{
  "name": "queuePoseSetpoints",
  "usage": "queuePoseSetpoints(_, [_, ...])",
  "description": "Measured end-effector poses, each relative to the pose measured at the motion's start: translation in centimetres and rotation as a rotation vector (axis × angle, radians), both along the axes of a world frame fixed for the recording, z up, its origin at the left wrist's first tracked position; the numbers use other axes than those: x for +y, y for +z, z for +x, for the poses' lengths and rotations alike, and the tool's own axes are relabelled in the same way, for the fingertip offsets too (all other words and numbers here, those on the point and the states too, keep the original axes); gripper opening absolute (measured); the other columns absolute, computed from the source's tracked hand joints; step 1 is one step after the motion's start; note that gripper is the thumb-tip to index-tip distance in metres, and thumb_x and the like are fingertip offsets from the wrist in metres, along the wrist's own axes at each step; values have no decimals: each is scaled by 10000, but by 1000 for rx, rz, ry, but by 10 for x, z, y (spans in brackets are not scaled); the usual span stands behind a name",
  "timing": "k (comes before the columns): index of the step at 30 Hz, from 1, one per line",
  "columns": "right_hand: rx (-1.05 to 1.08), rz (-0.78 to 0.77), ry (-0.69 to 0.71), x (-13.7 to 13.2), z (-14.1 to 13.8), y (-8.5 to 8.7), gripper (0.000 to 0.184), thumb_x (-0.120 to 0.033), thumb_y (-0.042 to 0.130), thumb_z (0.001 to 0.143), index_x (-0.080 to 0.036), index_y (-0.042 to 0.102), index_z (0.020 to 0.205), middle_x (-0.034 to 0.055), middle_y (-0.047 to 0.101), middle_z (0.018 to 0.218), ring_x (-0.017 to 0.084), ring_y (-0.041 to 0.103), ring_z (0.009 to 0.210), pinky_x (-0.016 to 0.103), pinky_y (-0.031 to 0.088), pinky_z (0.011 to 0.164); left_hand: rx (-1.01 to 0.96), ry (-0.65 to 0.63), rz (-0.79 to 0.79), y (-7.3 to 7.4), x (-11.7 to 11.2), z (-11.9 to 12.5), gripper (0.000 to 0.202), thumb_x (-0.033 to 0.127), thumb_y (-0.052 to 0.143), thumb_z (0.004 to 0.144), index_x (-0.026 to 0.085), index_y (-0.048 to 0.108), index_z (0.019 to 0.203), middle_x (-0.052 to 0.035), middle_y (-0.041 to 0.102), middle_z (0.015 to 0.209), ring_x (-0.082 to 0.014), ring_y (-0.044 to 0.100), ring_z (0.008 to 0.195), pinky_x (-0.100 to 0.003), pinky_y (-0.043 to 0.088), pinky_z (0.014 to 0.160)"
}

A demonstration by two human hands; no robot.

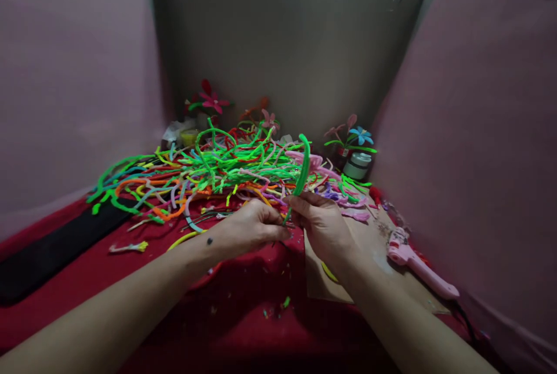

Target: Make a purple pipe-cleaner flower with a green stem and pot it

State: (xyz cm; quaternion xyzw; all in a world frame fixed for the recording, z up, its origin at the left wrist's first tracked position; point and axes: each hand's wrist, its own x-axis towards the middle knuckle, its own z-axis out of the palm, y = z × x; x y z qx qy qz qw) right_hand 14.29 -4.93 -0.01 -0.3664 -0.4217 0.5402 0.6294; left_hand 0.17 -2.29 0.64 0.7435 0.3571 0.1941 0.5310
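Note:
A green pipe cleaner (303,168), looking doubled into a narrow leaf-like loop, stands up between my hands with its top curving left. My right hand (322,220) pinches it low down between thumb and fingers. Close beside it, my left hand (259,224) is closed at the thin lower end, its fingertips partly hidden. Just behind both hands spreads a large tangled heap of pipe cleaners (217,159), mostly bright green, with orange, red, pink, yellow and purple ones among them.
A pink glue gun (420,267) lies on a cardboard sheet (322,287) at the right. A black strip (56,252) lies at the left on the red cloth (174,327). Pipe-cleaner flowers (360,135) stand at the back, near a small jar (357,165). Pink sheets flank both sides.

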Motion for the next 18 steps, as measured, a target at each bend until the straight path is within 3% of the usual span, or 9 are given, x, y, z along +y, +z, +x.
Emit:
queuePoseSetpoints(4, [19, 61, -9, 12, -1, 2, 142, -250, 769, 574, -165, 674, 636, -34, 581, 554, 76, 436, 485, 228, 353, 496, -56, 82, -38, -2, 7, -1, 271, 306, 610, 673, 165, 462, 496, 64, 403, 403, -52, 314, 345, -201, 206, 360])
queuePoseSetpoints(11, [72, 42, 138, 26, 4, -9, 131, -221, 748, 607, -164, 670, 696, -33, 573, 563, 79, 455, 474, 213, 349, 456, -21, 2, 16, 8, 17, -2, 297, 356, 575, 719, 173, 461, 514, 59, 386, 390, -70, 320, 340, -214, 207, 365])
queuePoseSetpoints(14, [133, 45, 102, 30, 3, -14, 131, -213, 752, 602, -160, 646, 659, -42, 565, 555, 68, 446, 458, 203, 351, 446, -31, 43, 243, 3, 16, 2, 321, 315, 508, 772, 169, 426, 497, 62, 329, 441, -65, 286, 410, -215, 213, 422])
queuePoseSetpoints(18, [204, 31, 81, 29, 4, -19, 152, -207, 765, 569, -173, 643, 653, -45, 595, 566, 82, 491, 472, 220, 403, 487, -10, 109, 655, -13, 11, 9, 294, 238, 427, 826, 165, 450, 542, 31, 407, 538, -94, 378, 535, -228, 281, 540])
